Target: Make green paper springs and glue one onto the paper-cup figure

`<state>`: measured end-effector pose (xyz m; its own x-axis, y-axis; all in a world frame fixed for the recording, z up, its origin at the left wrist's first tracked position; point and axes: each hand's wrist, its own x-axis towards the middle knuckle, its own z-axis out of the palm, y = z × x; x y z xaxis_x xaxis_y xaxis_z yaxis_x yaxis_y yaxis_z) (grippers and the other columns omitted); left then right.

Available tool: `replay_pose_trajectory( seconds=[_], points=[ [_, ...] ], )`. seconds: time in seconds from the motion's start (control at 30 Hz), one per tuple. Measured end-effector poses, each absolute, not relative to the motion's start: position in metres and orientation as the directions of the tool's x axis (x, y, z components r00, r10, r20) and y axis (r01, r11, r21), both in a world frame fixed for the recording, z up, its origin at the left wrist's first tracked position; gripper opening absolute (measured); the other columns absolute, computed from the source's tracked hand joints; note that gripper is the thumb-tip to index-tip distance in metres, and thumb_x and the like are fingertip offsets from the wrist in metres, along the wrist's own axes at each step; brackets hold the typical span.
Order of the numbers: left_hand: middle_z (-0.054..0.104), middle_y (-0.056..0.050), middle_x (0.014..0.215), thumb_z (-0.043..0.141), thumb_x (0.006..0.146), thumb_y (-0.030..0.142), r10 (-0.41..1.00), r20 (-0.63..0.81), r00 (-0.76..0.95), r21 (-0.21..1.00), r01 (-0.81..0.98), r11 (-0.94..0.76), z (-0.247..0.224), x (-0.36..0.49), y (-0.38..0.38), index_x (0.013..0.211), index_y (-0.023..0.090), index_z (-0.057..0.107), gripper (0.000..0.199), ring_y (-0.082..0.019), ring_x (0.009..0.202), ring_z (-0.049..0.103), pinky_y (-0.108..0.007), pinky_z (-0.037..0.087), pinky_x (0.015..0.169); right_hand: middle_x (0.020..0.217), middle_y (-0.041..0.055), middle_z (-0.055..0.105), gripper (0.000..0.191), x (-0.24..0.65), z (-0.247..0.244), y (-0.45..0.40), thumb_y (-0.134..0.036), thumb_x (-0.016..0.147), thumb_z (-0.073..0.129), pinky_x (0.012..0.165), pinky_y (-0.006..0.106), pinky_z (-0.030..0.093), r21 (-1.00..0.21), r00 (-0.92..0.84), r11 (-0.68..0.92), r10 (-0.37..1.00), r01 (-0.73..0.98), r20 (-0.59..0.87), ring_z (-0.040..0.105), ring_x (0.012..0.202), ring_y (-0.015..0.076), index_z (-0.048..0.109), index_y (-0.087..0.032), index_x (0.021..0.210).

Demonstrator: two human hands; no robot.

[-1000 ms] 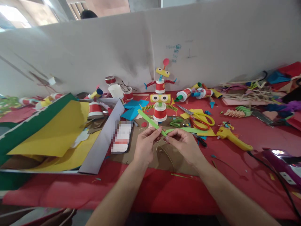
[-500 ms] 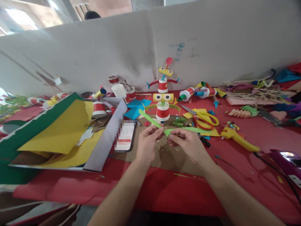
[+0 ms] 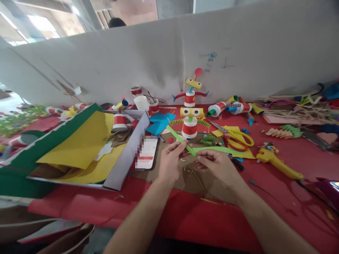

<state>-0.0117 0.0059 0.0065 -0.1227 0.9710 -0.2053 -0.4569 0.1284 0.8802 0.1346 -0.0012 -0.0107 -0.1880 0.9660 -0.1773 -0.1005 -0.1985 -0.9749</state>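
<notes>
My left hand point(image 3: 172, 158) pinches a light green paper strip point(image 3: 177, 135) that slants up to the left. At the lower end of that strip, my right hand point(image 3: 212, 160) is closed on the green paper, close to my left fingertips. Another green length point(image 3: 225, 150) runs right, behind my right hand. Just beyond my hands stands a red and white cup figure point(image 3: 189, 127) with a yellow eyed head and coiled yellow-green arms. Green folded coils point(image 3: 207, 140) lie on the brown cardboard point(image 3: 169, 181) under my hands.
On the left is a box point(image 3: 127, 155) with yellow paper. A phone point(image 3: 147, 153) lies beside it. Scissors point(image 3: 238, 138) and a yellow glue gun point(image 3: 280, 163) are on the right. A second cup figure point(image 3: 190, 99) stands at the back; paper strips point(image 3: 288, 107) are piled far right.
The whole view has shifted, so the scene sits further right and slightly lower. Both hands still hold the green paper, with little change in their grip.
</notes>
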Motion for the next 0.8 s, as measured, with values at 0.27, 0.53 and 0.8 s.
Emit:
replay_pose_trajectory(
  seconds=[0.27, 0.53, 0.8],
  points=[
    [0.069, -0.006, 0.075, 0.071, 0.066, 0.024, 0.954, -0.164, -0.252, 0.856, -0.517, 0.011, 0.007, -0.036, 0.021, 0.077, 0.013, 0.069, 0.015, -0.011, 0.064, 0.061, -0.022, 0.045, 0.059, 0.067, 0.0015, 0.069, 0.018, 0.139, -0.018, 0.003, -0.035, 0.071, 0.067, 0.063, 0.032, 0.056, -0.991, -0.219, -0.13, 0.967, -0.004, -0.126, 0.066, 0.062, 0.0155, 0.066, -0.019, 0.079],
    [0.068, -0.005, 0.072, 0.07, 0.066, 0.024, 0.96, -0.175, -0.219, 0.857, -0.514, 0.039, 0.003, -0.051, 0.037, 0.073, 0.015, 0.067, 0.012, -0.01, 0.06, 0.06, -0.018, 0.042, 0.049, 0.137, 0.004, 0.047, 0.04, 0.136, -0.022, -0.061, -0.038, 0.086, 0.052, 0.106, 0.051, 0.028, -0.452, -0.5, 0.531, 0.843, 0.717, 0.198, 0.033, 0.132, 0.0277, 0.054, -0.027, 0.125],
    [0.059, -0.004, 0.053, 0.079, 0.055, 0.026, 0.838, -0.42, 0.349, 0.888, -0.03, 0.458, -0.015, -0.006, 0.018, 0.063, 0.015, 0.069, 0.017, -0.008, 0.041, 0.044, -0.022, 0.027, 0.039, 0.136, 0.0083, 0.048, 0.05, 0.214, -0.043, -0.171, -0.041, 0.088, 0.045, 0.103, 0.053, 0.031, -0.074, -0.267, 0.282, 0.949, 0.957, 0.169, 0.039, 0.127, 0.0311, 0.046, -0.018, 0.132]
  ],
)
